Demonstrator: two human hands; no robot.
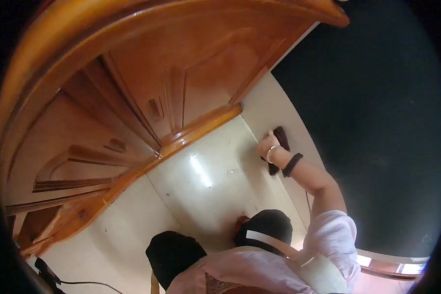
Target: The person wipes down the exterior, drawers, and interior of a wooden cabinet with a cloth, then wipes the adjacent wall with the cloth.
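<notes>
My right hand (268, 145), with a bracelet and a dark band at the wrist, is closed around a long dark brown object (281, 138). It looks like a brush, but the hand covers its middle and I cannot make out its kind for certain. The object is low down, by the seam between the shiny cream floor (215, 181) and a pale strip (267, 100) beside the dark green surface. Its two ends show on either side of my fingers. My left hand is out of view.
A carved wooden panel front (220, 63) with a thick rounded rim (83, 41) curves along the left and top. A large dark green surface (372, 112) fills the right. My knees (264, 228) are below. A black cable (88, 282) runs along the bottom left.
</notes>
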